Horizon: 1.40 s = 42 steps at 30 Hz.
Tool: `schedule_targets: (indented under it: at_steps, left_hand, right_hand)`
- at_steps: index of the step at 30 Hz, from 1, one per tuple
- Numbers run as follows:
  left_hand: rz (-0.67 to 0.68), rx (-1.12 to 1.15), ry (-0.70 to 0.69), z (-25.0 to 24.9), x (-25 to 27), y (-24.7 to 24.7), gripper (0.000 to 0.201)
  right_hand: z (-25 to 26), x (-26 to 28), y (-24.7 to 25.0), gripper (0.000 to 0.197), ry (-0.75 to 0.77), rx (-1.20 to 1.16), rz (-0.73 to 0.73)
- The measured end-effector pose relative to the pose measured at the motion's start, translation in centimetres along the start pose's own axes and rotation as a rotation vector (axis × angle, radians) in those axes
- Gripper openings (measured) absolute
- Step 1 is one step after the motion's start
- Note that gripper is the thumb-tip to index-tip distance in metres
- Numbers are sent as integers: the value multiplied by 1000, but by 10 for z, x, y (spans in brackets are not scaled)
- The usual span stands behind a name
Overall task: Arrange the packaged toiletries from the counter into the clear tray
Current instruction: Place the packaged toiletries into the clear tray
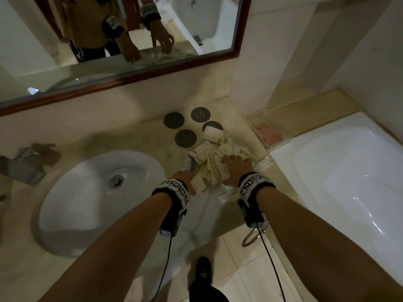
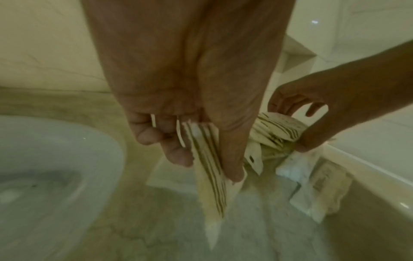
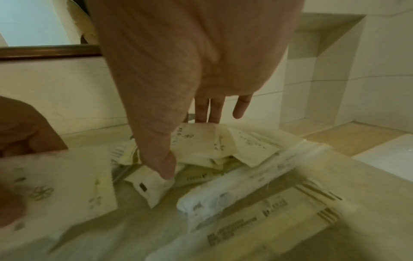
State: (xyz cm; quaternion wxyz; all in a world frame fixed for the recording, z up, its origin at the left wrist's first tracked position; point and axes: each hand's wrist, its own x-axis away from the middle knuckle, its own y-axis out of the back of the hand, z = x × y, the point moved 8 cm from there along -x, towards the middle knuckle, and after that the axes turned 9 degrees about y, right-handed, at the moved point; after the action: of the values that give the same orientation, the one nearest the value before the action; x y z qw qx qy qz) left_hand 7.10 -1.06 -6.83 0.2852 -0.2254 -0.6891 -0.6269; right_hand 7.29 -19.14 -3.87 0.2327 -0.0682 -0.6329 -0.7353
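Head view: packets (image 1: pixel 214 162) near counter edge (image 1: pixel 281 184).

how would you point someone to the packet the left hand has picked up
Start at the white sink and go right along the counter to the heap of cream packets. At its near edge, the left hand pinches one striped packet between thumb and fingers; unlike the rest, it hangs clear of the counter.

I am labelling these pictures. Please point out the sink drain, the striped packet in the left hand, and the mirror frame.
sink drain (image 1: pixel 116 181), head view, on its metal centre.
striped packet (image 2: pixel 209 159), left wrist view, on its striped middle.
mirror frame (image 1: pixel 236 52), head view, on the lower right corner.
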Motion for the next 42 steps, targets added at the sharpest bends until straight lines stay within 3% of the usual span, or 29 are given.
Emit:
schedule_targets:
  at_steps: [5,9,13,21,22,26,30,33,37,39,42]
  left_hand:
    - [0,83,-28,35,21,38,68]
    - [-22,207,-60,76,56,78,49]
    - [-164,335,-45,135,96,112,37]
    - [-333,395,19,275,168,158,5]
    - [-340,423,34,296,176,159,3]
    - [-352,494,139,377,201,157,40]
    - [-310,522,86,426,235,152,58]
    - [-303,500,154,482,236,134,78]
    - [-237,454,253,546,236,113,58]
    - [-259,412,253,570,239,108,26]
    - [-287,380,271,602,234,103,35]
  right_hand:
    - [33,4,40,72,21,34,-44]
    - [85,3,81,69,71,81,-87]
    - [156,0,116,60,151,113,-157]
    - [315,3,151,68,306,188,-216]
    - [336,4,153,67,325,196,-220]
    - [411,7,153,63,392,210,-252]
    - [480,6,139,62,439,209,-244]
    - [529,5,126,62,470,222,-214]
    - [585,0,105,66,524,258,-180]
    - [608,-4,95,68,551,272,-163]
    - [635,-11,86,70,598,276,-138]
